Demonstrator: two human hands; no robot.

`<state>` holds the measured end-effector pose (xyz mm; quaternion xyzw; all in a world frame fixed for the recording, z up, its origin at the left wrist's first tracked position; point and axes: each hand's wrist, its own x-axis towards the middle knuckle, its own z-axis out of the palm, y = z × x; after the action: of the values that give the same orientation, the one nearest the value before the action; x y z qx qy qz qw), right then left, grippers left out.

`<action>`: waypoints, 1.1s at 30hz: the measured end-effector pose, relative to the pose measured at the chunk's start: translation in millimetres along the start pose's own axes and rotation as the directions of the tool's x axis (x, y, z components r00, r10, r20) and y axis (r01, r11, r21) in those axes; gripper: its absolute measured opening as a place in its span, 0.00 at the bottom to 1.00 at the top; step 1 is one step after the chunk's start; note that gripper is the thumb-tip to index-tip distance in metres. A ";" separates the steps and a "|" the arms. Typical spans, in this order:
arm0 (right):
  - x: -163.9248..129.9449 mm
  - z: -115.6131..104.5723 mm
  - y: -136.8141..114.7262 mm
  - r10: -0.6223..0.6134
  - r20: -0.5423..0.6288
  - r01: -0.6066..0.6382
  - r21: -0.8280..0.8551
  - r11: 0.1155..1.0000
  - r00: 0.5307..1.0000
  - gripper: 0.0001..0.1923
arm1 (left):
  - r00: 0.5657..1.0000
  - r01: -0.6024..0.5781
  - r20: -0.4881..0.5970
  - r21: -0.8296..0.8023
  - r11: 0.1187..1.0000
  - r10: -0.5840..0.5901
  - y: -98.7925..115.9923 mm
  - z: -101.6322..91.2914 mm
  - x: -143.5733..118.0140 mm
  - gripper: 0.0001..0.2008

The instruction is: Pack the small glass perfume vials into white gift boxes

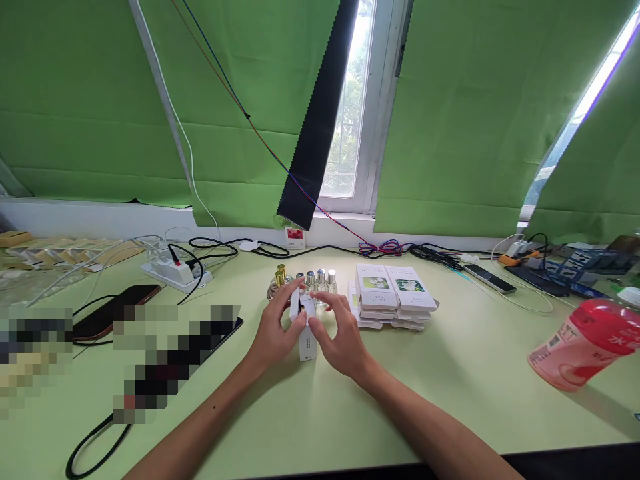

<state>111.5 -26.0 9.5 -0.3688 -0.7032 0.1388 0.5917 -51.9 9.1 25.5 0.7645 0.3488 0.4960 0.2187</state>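
A small white carton point(308, 343) stands upright on the pale green table in front of me, its top flap raised on the left. My left hand point(280, 320) grips the carton's upper left side, thumb at the opening. My right hand point(341, 330) closes round its right side, thumb at the top edge. Something dark shows in the carton's mouth, too small to make out. Just behind my fingers stand several little glass bottles point(331, 281) with gold and silver caps. Stacks of flat white cartons point(375, 283) with flower pictures lie to the right of my right hand.
A pink bottle point(575, 343) stands at the right. A phone point(490, 279) lies at the back right near coiled black cables point(435, 255). At the left are a white power strip point(177, 272), another phone point(117, 310) and a blurred-out patch. Green cloth point(250, 160) covers the window wall.
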 end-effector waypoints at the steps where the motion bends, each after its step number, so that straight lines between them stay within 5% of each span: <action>1: -0.1 0.1 0.2 -0.002 0.000 0.002 -0.004 1.000 1.000 0.18 | 1.000 0.003 0.007 -0.002 1.000 -0.003 0.0 0.0 0.2 0.27; 9: -1.0 1.1 2.5 -0.014 -0.012 0.014 -0.035 0.999 1.000 0.19 | 0.987 -0.122 0.107 0.038 0.992 0.118 -2.4 0.3 1.8 0.28; 17: -0.6 0.7 1.2 -0.001 -0.004 0.001 -0.028 1.000 1.000 0.19 | 0.997 -0.037 0.067 0.034 0.999 0.034 -1.4 0.7 0.2 0.26; 33: -1.1 2.2 2.0 -0.007 -0.050 0.005 -0.047 0.999 0.999 0.16 | 0.990 -0.098 0.107 0.058 0.993 0.092 3.8 -1.1 1.4 0.19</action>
<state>110.2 -24.8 6.9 -0.3840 -0.6924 0.1111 0.6007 -51.3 7.6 29.4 0.8117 0.3156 0.4540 0.1883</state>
